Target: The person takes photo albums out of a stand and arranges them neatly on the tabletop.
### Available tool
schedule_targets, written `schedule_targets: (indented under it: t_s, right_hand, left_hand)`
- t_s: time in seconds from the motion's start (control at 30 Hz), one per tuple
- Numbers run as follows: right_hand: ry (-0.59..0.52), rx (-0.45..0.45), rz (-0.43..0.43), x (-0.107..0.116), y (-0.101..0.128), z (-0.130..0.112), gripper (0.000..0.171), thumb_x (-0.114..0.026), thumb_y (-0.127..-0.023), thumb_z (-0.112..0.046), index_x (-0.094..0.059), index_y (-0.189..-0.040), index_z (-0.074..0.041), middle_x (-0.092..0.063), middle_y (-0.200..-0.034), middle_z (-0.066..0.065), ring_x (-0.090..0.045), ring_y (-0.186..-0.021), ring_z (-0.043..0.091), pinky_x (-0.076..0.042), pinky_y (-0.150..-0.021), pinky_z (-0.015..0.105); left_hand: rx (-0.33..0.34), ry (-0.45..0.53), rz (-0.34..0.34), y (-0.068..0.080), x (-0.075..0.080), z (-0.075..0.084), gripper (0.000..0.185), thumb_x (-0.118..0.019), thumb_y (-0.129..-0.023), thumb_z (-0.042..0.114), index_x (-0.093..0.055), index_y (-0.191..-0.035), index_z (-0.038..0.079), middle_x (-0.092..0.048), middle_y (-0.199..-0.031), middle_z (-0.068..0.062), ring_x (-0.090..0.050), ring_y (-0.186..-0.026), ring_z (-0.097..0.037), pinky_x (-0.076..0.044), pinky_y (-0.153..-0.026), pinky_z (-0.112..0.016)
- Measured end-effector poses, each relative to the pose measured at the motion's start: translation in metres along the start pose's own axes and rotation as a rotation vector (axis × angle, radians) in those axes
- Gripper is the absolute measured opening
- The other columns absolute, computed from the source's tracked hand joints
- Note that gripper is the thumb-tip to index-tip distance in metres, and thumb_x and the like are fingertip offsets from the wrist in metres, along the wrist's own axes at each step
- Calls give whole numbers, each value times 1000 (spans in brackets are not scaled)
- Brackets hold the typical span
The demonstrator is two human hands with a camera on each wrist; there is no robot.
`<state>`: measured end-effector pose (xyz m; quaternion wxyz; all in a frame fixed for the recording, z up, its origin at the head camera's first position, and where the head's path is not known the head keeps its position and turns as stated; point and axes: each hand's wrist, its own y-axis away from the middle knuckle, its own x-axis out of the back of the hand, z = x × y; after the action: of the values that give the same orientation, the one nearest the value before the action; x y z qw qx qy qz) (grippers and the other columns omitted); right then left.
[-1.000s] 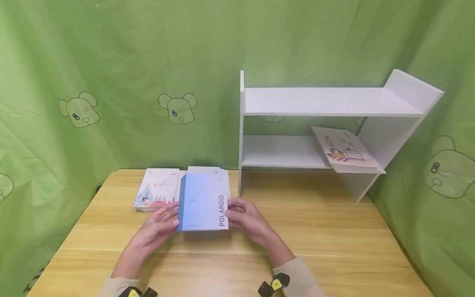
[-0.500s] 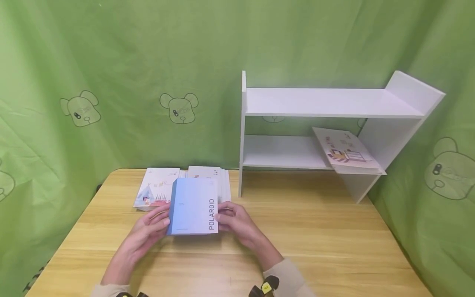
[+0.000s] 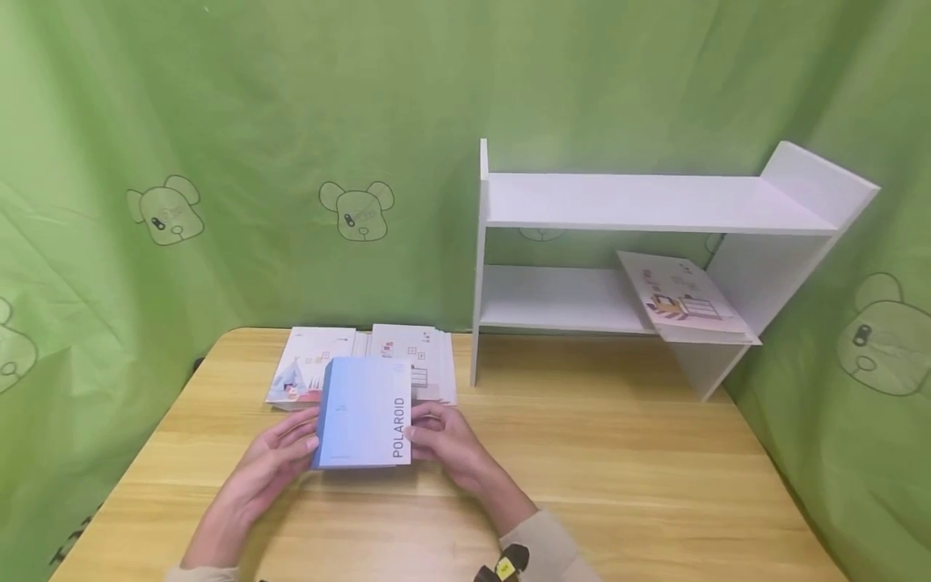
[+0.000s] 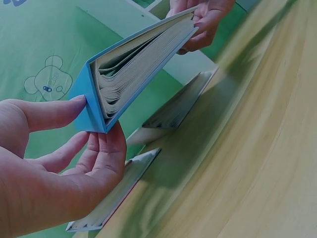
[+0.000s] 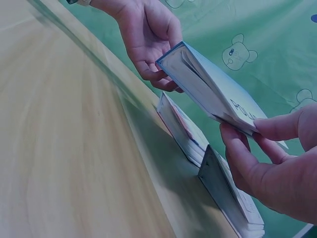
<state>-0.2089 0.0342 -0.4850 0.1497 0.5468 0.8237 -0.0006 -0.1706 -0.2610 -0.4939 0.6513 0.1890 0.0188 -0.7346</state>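
Note:
A photo album [image 3: 364,408] with a pale blue cover, a darker blue spine and the word POLAROID is held up over the table by both hands. My left hand [image 3: 262,465] grips its spine side, thumb on the spine and fingers underneath in the left wrist view. At the opposite edge, my right hand [image 3: 457,453] pinches the covers, thumb on top and fingers below. Thick pages [image 4: 133,69] show between the covers. Behind it on the table lie an album with a tent picture [image 3: 294,376] and another with a furniture picture [image 3: 429,364], both partly covered from the head view.
A white two-tier shelf [image 3: 655,202] stands at the back right of the wooden table [image 3: 618,485]. On its lower board, an illustrated album [image 3: 687,295] lies slanted, jutting past the front edge. Green curtain [image 3: 240,267] surrounds the table behind and at the sides.
Both hands have drawn the blue album left and slightly toward the body, uncovering more of the furniture-picture album behind. The hold on it looks the same.

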Motion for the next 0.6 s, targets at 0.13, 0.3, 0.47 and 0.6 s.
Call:
schedule_targets:
  t_s: [0.13,0.3,0.47,0.6]
  right_hand:
    - [-18,6,5,-5,0,2,30,-65,-92,4,-57,-120,10,-69,-112,19,-70,-98,25,-62,-88,40]
    - [-33,-8,25,-11,0,6,29,-65,-91,5,-58,-119,9,-69,-110,18,-71,-96,25,-63,-86,40]
    - [-45,-20,28,-18,-2,9,29,-65,-91,6,-59,-119,9,-69,-109,18,-71,-96,26,-63,-87,40]
    - [-39,-21,26,-23,-2,11,28,-65,-91,7,-60,-118,9,-70,-109,18,-71,-96,27,-63,-88,42]
  left_hand:
    - [13,-22,1,1,5,2,60,-60,-99,-2,-38,-155,2,-63,-132,0,-63,-118,-17,-52,-105,-35]
    - [20,-44,-9,3,12,2,62,-58,-100,-1,-32,-156,-3,-63,-131,2,-64,-118,-16,-52,-105,-36]
    - [21,-60,0,7,19,0,65,-59,-99,-2,-29,-157,-4,-63,-130,3,-64,-117,-15,-53,-104,-35]
    - [25,-77,-6,10,25,-1,64,-59,-99,-2,-30,-157,-3,-64,-129,5,-64,-116,-15,-54,-102,-36]
